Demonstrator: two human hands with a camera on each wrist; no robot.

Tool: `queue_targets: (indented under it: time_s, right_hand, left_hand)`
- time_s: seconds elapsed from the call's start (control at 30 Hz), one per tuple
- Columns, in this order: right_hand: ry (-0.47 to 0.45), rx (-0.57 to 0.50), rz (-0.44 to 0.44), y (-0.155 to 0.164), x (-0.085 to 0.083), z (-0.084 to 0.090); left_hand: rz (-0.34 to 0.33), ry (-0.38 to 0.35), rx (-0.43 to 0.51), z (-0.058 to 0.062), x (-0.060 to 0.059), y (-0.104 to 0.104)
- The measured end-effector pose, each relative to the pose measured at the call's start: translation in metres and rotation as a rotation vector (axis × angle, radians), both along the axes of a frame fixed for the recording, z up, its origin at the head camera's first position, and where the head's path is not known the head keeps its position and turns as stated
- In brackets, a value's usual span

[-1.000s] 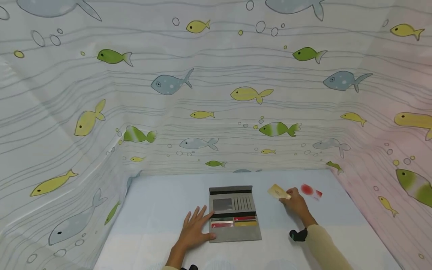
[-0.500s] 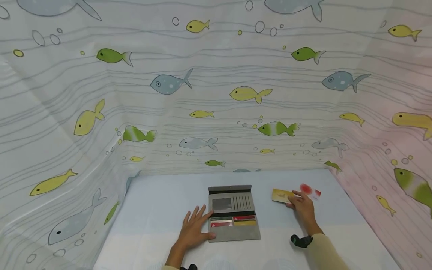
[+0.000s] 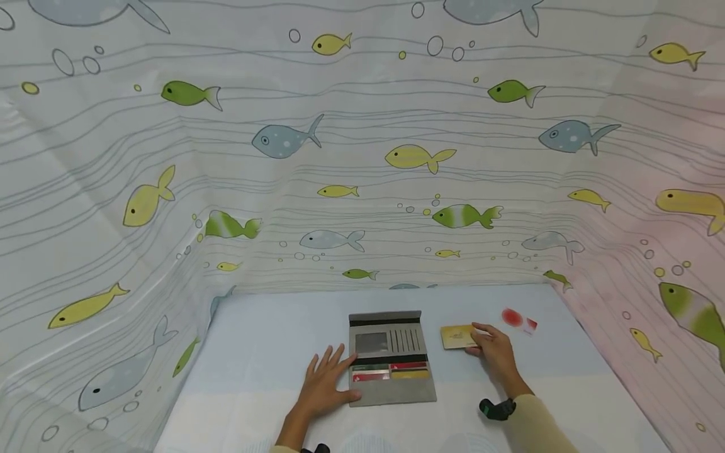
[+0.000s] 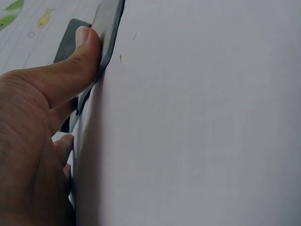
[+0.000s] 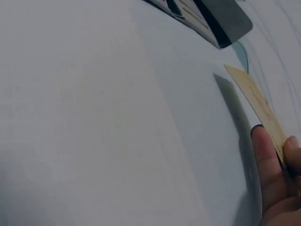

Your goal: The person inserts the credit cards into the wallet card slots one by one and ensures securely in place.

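Observation:
An unfolded grey wallet [image 3: 396, 391] lies on the table, with red, white and yellow cards [image 3: 371, 375] in its lower slots and narrow slots beside a dark window in its upper half. My left hand [image 3: 325, 387] rests at the wallet's left edge, fingers spread, thumb on the lower flap; the left wrist view shows the thumb [image 4: 84, 56] over that edge. Right of the wallet, my right hand [image 3: 495, 352] pinches a gold card [image 3: 455, 336] by its right end. In the right wrist view the gold card [image 5: 256, 101] is tilted above the table, its shadow beneath.
A red and white card [image 3: 512, 317] lies on the table [image 3: 272, 340] behind and right of my right hand. Fish-printed cloth [image 3: 396, 214] rises at the back and both sides of the table. A dark band [image 3: 497, 409] sits at my right wrist.
My right hand has turned the gold card straighter, then carried it left and nearer, away from the red and white card and closer to the wallet. My left hand has stayed in place.

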State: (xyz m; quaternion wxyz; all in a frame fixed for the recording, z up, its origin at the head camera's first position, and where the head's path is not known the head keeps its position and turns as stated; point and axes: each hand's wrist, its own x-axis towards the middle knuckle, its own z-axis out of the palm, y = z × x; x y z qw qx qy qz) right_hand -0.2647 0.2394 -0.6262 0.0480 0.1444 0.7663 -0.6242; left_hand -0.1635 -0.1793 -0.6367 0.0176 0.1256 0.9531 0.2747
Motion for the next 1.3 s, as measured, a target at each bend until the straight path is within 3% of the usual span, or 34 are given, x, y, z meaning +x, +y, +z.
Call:
queue_targets:
  time_s: [0.27,0.67,0.9,1.3]
  right_hand:
    - [0.027,-0.039,0.036,-0.017,-0.002,0.004]
    - [0.007,0.019,0.089,-0.037,-0.011,0.003]
    - [0.012,0.120,0.122,-0.046,-0.015,0.009]
    - [0.100,0.285,0.194,-0.060,-0.021,0.017]
  left_hand:
    - [0.013,0.006,-0.002,0.001,0.001,0.001]
    - [0.019,-0.015,-0.002,0.000,0.000,0.001]
    - [0.016,-0.015,0.003,0.001,0.000,0.002]
    - [0.018,-0.003,0.017,0.002,0.002,0.003]
